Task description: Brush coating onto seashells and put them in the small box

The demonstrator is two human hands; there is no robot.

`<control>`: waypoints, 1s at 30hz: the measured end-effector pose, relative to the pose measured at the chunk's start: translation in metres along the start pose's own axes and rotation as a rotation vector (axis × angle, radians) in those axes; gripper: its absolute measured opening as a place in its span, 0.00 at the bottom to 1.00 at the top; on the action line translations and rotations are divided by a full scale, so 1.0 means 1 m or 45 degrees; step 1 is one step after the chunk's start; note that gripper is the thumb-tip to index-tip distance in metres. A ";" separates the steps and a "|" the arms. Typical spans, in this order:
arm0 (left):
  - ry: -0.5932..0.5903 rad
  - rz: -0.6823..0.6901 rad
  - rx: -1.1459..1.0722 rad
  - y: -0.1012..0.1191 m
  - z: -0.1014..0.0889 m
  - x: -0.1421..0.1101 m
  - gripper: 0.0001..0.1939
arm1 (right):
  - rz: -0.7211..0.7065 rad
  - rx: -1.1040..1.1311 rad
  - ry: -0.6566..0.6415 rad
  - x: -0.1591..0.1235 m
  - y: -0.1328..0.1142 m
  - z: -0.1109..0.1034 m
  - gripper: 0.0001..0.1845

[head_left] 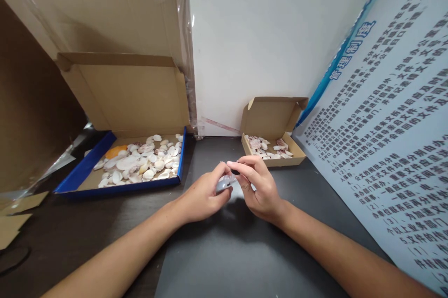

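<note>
Both hands meet above the dark mat, in the middle of the view. My left hand (206,194) is closed around a small, pale grey translucent bottle (224,183) lying tilted in the fingers. Most of the bottle is hidden by the fingers. The thumb and fingertips of my right hand (257,186) pinch a small black cap (235,170) at the bottle's upper end. Whether the cap sits on the bottle or is apart from it, I cannot tell.
At the left stands an open blue-edged cardboard box (119,191) holding many seashells (147,160). A smaller open cardboard box (285,162) with shells is behind my right hand. A printed board (378,116) leans along the right. Cardboard pieces (14,228) lie at far left.
</note>
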State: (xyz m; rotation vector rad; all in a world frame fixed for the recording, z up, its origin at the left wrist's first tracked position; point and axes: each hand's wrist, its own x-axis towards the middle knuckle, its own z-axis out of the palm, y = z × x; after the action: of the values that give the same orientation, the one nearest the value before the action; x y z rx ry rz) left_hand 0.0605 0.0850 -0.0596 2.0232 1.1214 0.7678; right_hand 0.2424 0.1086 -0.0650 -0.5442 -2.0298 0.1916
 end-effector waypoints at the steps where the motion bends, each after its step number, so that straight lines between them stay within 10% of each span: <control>1: -0.001 -0.002 0.001 0.000 0.000 0.000 0.13 | 0.009 0.012 -0.003 0.000 0.000 0.000 0.24; 30: 0.064 -0.052 0.001 0.001 -0.001 0.000 0.10 | 0.464 0.209 0.083 0.002 -0.002 0.005 0.10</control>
State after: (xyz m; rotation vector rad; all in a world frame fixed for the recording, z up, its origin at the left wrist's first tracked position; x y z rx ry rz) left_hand 0.0605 0.0846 -0.0581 1.9852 1.1879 0.8018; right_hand 0.2364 0.1080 -0.0652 -0.8021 -1.8186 0.5471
